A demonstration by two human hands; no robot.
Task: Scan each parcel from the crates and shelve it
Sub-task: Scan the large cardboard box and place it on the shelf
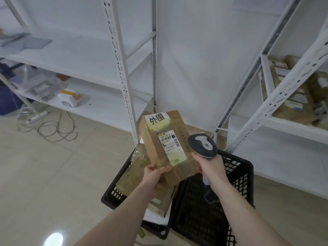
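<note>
The left hand [156, 174] grips the lower corner of a cardboard parcel [165, 148], held tilted above two black crates [239, 176] on the floor. The right hand [209, 166] grips a scanner [203, 144] just beside the parcel's label [171, 147].

— What's at the centre of the frame?

— A brown cardboard parcel [166, 146], tilted, its white barcode label [171, 145] facing up. The left hand [156, 176] grips its lower corner, thumb on top.

— And the right hand [210, 167]?

— Wrapped round the handle of a grey and white scanner [203, 145], whose head sits just beside the parcel's right edge.

— Below them?

— Two black plastic crates [237, 176] on the tiled floor [53, 166]; the left one holds more taped parcels [132, 176].

— Around the edges?

— White metal shelving [122, 68] at upper left, a coiled cable [56, 130] on the floor, and stacked boxes [300, 96] on a shelf at right.
</note>
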